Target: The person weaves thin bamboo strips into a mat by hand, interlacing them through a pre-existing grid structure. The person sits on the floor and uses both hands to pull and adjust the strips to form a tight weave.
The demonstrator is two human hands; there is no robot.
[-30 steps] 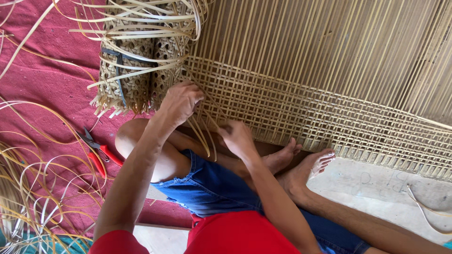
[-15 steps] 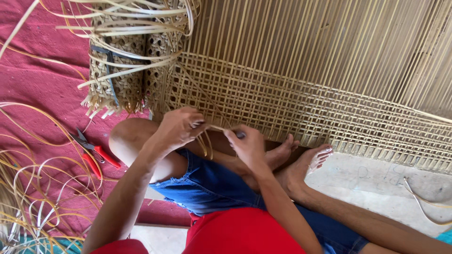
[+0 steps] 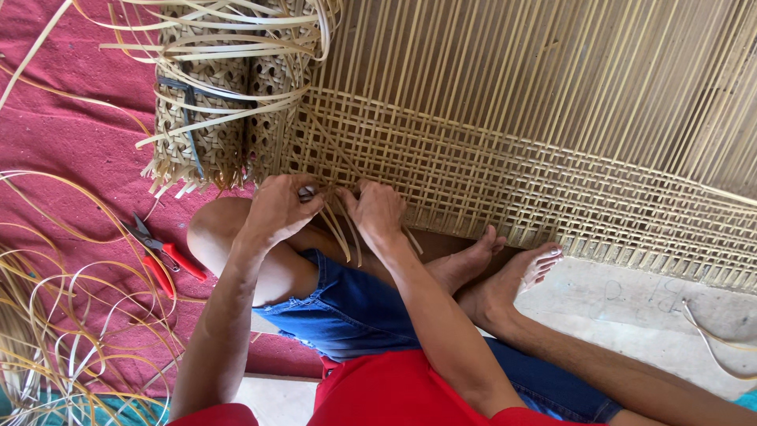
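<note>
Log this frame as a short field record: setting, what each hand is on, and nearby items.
setting: person seated on a red mat, legs folded
left hand: gripping thin cane strips at the near edge of the woven cane sheet
right hand: fingers pressed on the same edge, beside the left hand
rolled cane webbing: lying left of the sheet
red-handled cutters: on the mat, untouched
loose cane strands: piled at lower left

A floor-level cane-weaving workshop: half-woven cane mat (image 3: 505, 173) spread over the ground, rolled woven webbing (image 3: 213, 118) at its left edge, loose cane strips (image 3: 71, 331) and red-handled cutters (image 3: 162, 256) on red cloth (image 3: 71, 142).
</note>
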